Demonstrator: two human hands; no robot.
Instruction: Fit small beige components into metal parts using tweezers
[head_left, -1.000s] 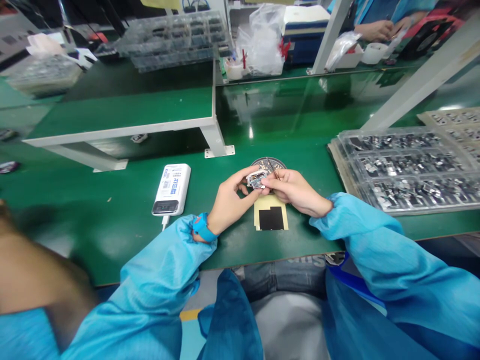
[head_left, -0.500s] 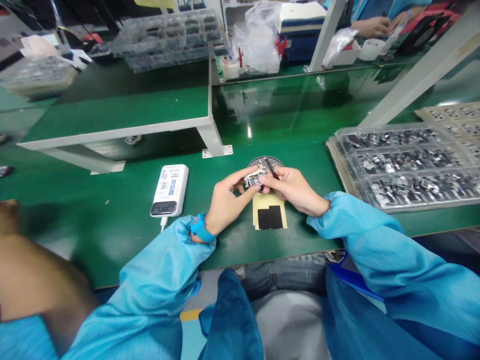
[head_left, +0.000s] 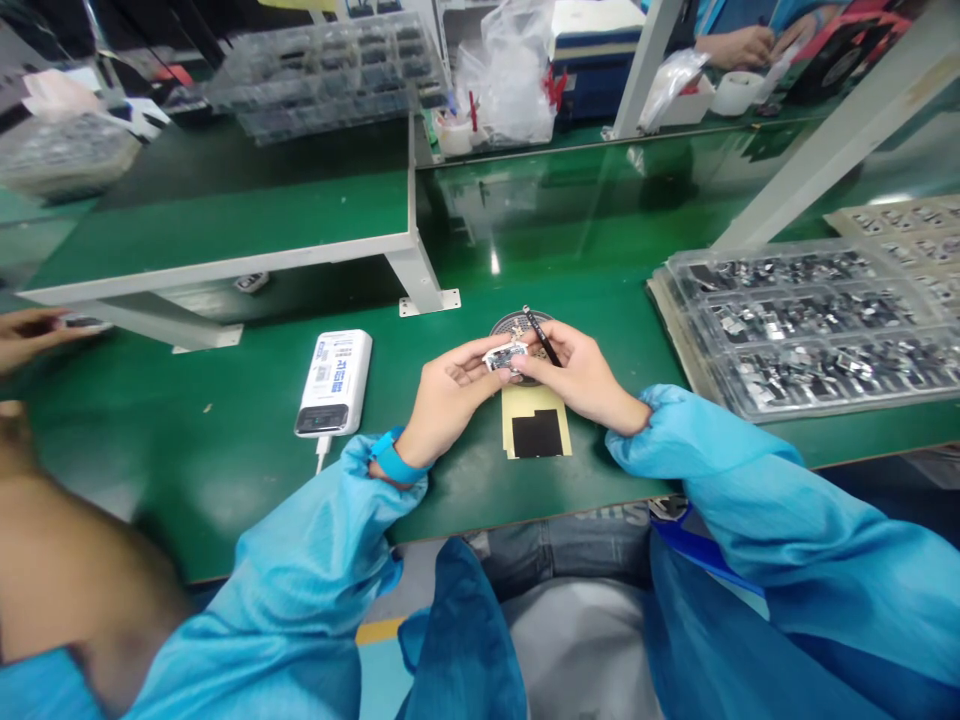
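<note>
Our fingertips cover much of the small white-and-silver gadget [head_left: 502,357], so we cannot make out its details; it is held just above the near rim of a round dish [head_left: 504,322], and our hands hide part of that dish too. The lower end of a black pen-like tool [head_left: 538,332] disappears into our right hand [head_left: 589,375]. At the left edge, another person's hand [head_left: 28,335] is cut off, and a blurred forearm [head_left: 67,540] fills the corner below it.

Our left hand [head_left: 448,395] reaches in with thumb and fingers pinched on the gadget's left side. Our right hand curls in from the opposite side, gripping the tool, which slants up and away, while its thumb tip meets the gadget. Both wrists hang over the green bench [head_left: 480,490], on either side of a yellow sheet [head_left: 512,430].
</note>
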